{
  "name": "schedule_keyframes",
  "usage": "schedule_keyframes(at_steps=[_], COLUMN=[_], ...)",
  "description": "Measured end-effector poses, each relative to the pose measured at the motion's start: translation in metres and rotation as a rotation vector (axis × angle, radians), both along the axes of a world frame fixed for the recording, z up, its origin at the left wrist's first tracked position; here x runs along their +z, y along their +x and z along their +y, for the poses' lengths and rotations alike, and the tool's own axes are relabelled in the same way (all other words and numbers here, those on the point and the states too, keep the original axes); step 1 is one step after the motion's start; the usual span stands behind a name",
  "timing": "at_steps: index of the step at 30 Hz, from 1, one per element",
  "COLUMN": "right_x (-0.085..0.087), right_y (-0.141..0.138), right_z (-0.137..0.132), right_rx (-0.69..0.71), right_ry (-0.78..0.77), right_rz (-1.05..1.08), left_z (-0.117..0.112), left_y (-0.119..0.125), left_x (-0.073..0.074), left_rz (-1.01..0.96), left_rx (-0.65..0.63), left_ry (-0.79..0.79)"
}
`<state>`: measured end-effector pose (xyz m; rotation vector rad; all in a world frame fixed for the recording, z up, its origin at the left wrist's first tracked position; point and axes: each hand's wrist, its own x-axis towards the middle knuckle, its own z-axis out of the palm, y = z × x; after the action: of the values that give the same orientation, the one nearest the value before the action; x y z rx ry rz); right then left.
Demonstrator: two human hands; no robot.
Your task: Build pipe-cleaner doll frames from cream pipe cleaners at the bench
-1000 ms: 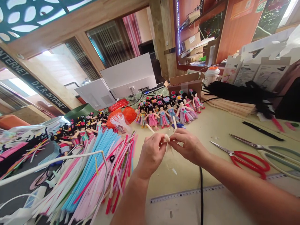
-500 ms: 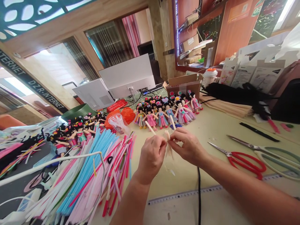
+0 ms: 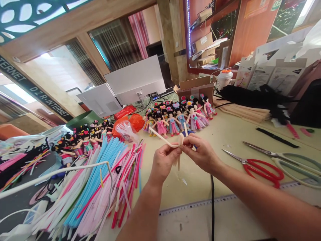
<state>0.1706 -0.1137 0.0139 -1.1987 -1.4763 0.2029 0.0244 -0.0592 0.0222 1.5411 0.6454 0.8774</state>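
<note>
Between my hands is a cream pipe cleaner (image 3: pixel 160 137), bent and twisted into a small figure-like shape with a loop at its top. One long end sticks out to the upper left, another rises by my right fingers, and ends hang below. My left hand (image 3: pixel 164 160) pinches it near the middle from the left. My right hand (image 3: pixel 200 149) pinches it from the right, just under the loop. Several finished pipe-cleaner dolls (image 3: pixel 173 122) in colourful skirts stand just beyond my hands.
Red-handled scissors (image 3: pixel 263 170) and green-handled scissors (image 3: pixel 293 164) lie at the right. Piles of coloured pipe cleaners (image 3: pixel 95 180) cover the left side. A ruler strip (image 3: pixel 195 207) and a black cable (image 3: pixel 213 207) lie in front. Monitors (image 3: pixel 140 80) stand behind.
My left fingers have shifted and opened up from a tighter curl into a thumb pinch. The left end of the pipe cleaner now shows longer, reaching farther up and left.
</note>
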Motion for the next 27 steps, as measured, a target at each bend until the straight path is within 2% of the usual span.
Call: schedule_keyframes(at_steps=[5,9,21,27], right_x=[-0.0019,-0.0057,-0.0044,-0.0022], right_y=[0.0018,0.0014,0.0008,0.0013], right_z=[0.0021,0.0038,0.0023,0.0011], right_rx=[0.054,0.017,0.025,0.021], right_ry=[-0.007,-0.009,-0.026,0.062], right_rz=[-0.003,-0.008,-0.069,-0.103], left_z=[0.003,0.0078,0.0061,0.002], left_y=[0.0007,-0.002,-0.0007,0.0], left_x=[-0.0057,-0.0075,-0.0041,0.002], left_rz=[-0.04,-0.024,-0.046,-0.067], left_rx=[0.103,0.21,0.214,0.176], left_ry=[-0.007,-0.003,-0.037,-0.089])
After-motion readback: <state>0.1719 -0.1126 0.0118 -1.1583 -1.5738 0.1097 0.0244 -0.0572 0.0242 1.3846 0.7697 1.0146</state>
